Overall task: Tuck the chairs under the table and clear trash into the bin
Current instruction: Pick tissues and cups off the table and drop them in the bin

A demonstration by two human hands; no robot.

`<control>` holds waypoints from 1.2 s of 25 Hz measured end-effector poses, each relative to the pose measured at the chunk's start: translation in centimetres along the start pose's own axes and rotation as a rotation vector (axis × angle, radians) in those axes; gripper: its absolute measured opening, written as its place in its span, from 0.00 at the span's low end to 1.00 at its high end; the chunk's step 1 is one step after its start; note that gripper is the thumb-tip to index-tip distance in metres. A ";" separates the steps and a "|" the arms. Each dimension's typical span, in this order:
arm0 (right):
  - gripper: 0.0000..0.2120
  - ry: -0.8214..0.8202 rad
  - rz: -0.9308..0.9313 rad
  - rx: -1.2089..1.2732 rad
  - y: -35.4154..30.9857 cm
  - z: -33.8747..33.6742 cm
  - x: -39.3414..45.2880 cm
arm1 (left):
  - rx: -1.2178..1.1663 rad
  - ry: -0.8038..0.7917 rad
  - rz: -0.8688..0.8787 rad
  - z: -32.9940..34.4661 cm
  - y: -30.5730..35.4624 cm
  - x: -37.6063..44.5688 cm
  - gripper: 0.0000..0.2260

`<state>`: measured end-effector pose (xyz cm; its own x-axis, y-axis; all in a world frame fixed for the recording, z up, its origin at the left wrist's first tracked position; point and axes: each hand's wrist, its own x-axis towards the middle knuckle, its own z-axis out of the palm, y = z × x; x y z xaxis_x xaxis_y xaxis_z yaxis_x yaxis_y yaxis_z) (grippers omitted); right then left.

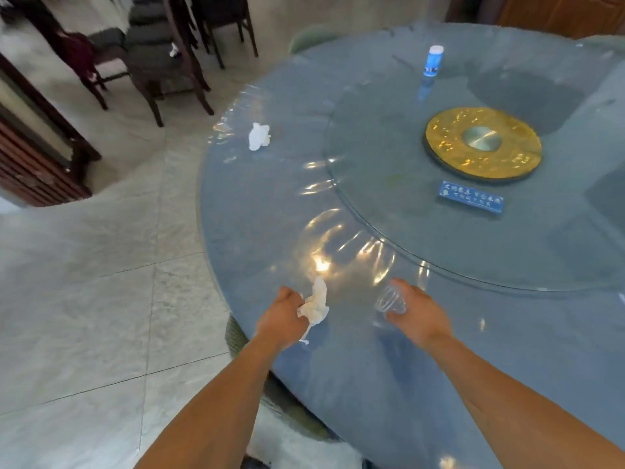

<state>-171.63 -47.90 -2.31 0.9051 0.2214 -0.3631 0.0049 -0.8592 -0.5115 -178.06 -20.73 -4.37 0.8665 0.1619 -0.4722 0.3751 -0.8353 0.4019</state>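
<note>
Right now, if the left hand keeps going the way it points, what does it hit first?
Probably nothing close. The left hand, gripping a tissue, points up across bare table. The other tissue lies roughly along that line, far off; depth is unclear.

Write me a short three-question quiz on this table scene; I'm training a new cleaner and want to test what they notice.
1. True or false: the left hand holds a crumpled tissue.
2. What does the right hand grip? A) a spoon B) a clear plastic cup C) a plate
3. Fill in: a second tissue lies on the table near its far-left ____.

Key: 1 true; 2 B; 3 edge.
</note>
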 end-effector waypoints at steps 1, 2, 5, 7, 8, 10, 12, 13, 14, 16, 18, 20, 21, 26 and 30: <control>0.33 -0.012 -0.041 -0.008 -2.9 1.3 0.6 | -0.053 0.044 -0.043 -1.8 -2.9 -1.0 0.15; 0.33 -0.016 -0.077 -0.008 -5.8 2.6 1.3 | -0.096 0.109 -0.083 -3.5 -5.9 -1.8 0.15; 0.33 -0.042 -0.150 -0.011 -15.0 7.5 1.9 | -0.166 0.199 -0.194 -8.7 -15.2 -4.8 0.09; 0.33 -0.056 -0.174 -0.019 -20.6 10.7 2.2 | -0.219 0.214 -0.219 -11.7 -20.6 -6.4 0.07; 0.33 -0.057 -0.194 -0.022 -23.4 12.3 2.3 | -0.249 0.213 -0.226 -12.6 -23.3 -7.3 0.07; 0.32 -0.051 -0.252 -0.024 -28.8 15.1 2.2 | -0.293 0.199 -0.244 -14.4 -28.8 -8.8 0.07; 0.33 -0.079 -0.292 -0.011 -32.9 17.0 2.0 | -0.312 0.171 -0.253 -15.8 -33.0 -9.4 0.09; 0.32 -0.090 -0.301 -0.018 -34.8 17.7 2.2 | -0.308 0.160 -0.258 -16.6 -34.8 -9.2 0.13; 0.32 -0.086 -0.307 -0.027 -36.1 18.1 2.5 | -0.291 0.152 -0.252 -17.4 -36.1 -8.7 0.18; 0.32 -0.056 -0.301 -0.039 -38.0 18.7 3.6 | -0.262 0.134 -0.228 -19.0 -37.9 -7.3 0.25; 0.32 -0.040 -0.282 -0.047 -39.2 18.8 5.0 | -0.264 0.107 -0.198 -20.5 -38.6 -5.4 0.27; 0.31 -0.035 -0.225 -0.054 -40.2 18.7 7.0 | -0.242 0.061 -0.163 -22.4 -38.9 -2.7 0.22; 0.32 -0.028 -0.199 -0.052 -40.4 18.6 8.1 | -0.213 0.041 -0.140 -23.5 -38.8 -1.2 0.19; 0.32 0.040 -0.106 0.008 -41.5 17.1 15.9 | -0.166 0.062 -0.053 -28.9 -37.3 8.5 0.13; 0.33 0.062 -0.015 0.056 -41.9 14.4 22.4 | -0.102 -0.011 -0.003 -33.3 -34.2 16.5 0.04</control>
<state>-157.73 -0.29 -0.24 0.9298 0.2030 -0.3070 -0.0040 -0.8285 -0.5600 -165.60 28.05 0.24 0.8618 0.1578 -0.4822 0.4098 -0.7767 0.4783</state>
